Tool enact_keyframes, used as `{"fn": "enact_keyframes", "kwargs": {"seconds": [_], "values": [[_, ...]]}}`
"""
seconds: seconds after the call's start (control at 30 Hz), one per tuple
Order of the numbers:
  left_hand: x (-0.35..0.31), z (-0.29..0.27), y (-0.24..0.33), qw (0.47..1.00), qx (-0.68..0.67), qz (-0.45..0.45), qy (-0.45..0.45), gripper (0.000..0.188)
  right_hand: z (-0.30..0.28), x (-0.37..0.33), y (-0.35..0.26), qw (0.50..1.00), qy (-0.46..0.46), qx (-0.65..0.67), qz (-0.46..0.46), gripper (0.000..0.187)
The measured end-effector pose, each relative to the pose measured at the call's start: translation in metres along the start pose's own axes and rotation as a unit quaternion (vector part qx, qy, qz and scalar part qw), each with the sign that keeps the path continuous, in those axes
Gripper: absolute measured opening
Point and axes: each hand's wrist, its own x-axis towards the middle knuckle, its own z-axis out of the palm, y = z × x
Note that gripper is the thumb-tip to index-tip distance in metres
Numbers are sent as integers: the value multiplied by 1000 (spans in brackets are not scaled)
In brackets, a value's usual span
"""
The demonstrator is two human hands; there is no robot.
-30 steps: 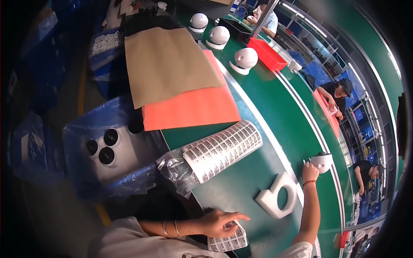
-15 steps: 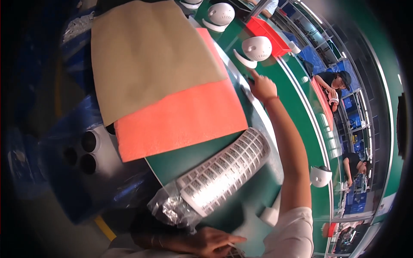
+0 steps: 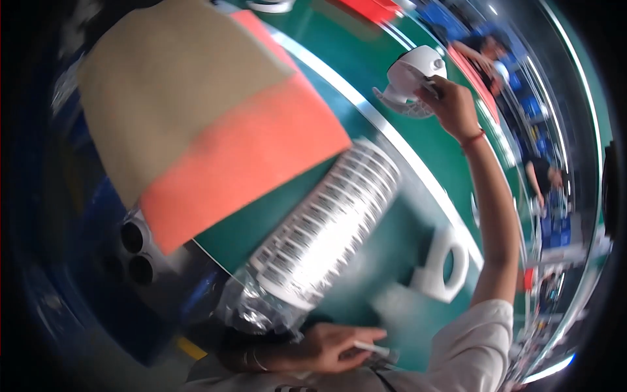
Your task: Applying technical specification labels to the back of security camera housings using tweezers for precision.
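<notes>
The white domed device (image 3: 408,73) is at the far right, over the green belt (image 3: 339,49), tilted with its curved foot toward the left; blur hides whether it touches the surface. The right hand (image 3: 452,110) grasps it, fingers curled at its near right side. For a sound hold, the fingers would do well to wrap the solid shell, sparing the slim foot, and the wrist to keep level so the dome cannot roll out. The left hand (image 3: 333,347), at the near edge, pinches a white slip (image 3: 374,349); a light pinch by the rim should avoid creasing it. Between the hands, just right of the near middle, a white foam ring (image 3: 428,276) lies on the worktop (image 3: 251,219); the right forearm is best carried clear of it and of the pale rail (image 3: 392,138). To the left lies a roll of printed labels (image 3: 330,228), with crumpled clear plastic (image 3: 255,310) at its near end. Beyond it, a coral sheet (image 3: 261,160) sits partly under a brown sheet (image 3: 183,91). A red bin (image 3: 373,8) is at the far edge, and a co-worker (image 3: 486,55) sits far right.
</notes>
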Motion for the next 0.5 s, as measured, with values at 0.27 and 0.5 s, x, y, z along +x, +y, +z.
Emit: {"fn": "enact_keyframes", "kwargs": {"seconds": [0.27, 0.5], "values": [[6, 36, 6, 956, -188, -224, -9, 32, -142, -268, -20, 946, -62, 253, 191, 22], [10, 88, 1, 957, -185, -217, 58, 18, -141, -358, -1, 942, -107, 266, 176, 26]]}}
